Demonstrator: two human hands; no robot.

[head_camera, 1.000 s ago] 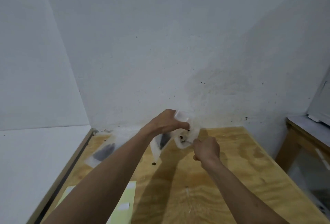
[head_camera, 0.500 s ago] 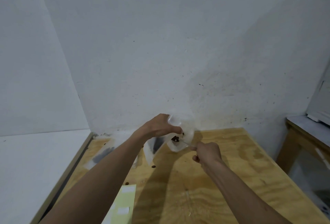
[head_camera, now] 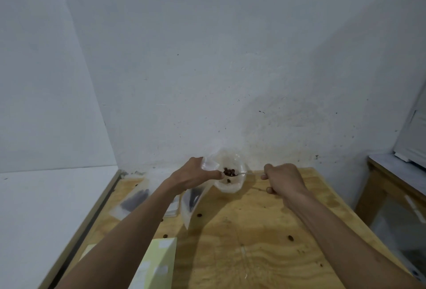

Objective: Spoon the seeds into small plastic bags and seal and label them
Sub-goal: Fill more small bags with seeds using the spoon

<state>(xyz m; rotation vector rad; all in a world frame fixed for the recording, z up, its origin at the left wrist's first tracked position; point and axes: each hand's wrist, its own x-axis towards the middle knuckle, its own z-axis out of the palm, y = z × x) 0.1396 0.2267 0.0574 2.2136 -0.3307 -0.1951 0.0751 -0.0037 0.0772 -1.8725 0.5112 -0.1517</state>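
A clear plastic container [head_camera: 231,186] stands near the back of the wooden table [head_camera: 253,254], by the wall. My right hand [head_camera: 282,179] grips a spoon [head_camera: 239,174] whose bowl, loaded with brown seeds [head_camera: 229,172], hovers over the container. More seeds lie inside it. My left hand [head_camera: 193,174] pinches the top of a small clear plastic bag [head_camera: 208,166] next to the container's left rim. Two filled bags lie to the left, one [head_camera: 136,198] near the table's left edge and one [head_camera: 192,198] partly under my left forearm.
Loose seeds [head_camera: 290,238] are scattered on the table. A pale yellow label sheet [head_camera: 159,263] with white stickers lies at the front left. A white surface [head_camera: 46,208] adjoins the table on the left. Another wooden table [head_camera: 396,178] stands at the right.
My right hand has moved right and drawn the spoon up out of the container with seeds on it. The container now sits lower, on the table. The view has tilted.
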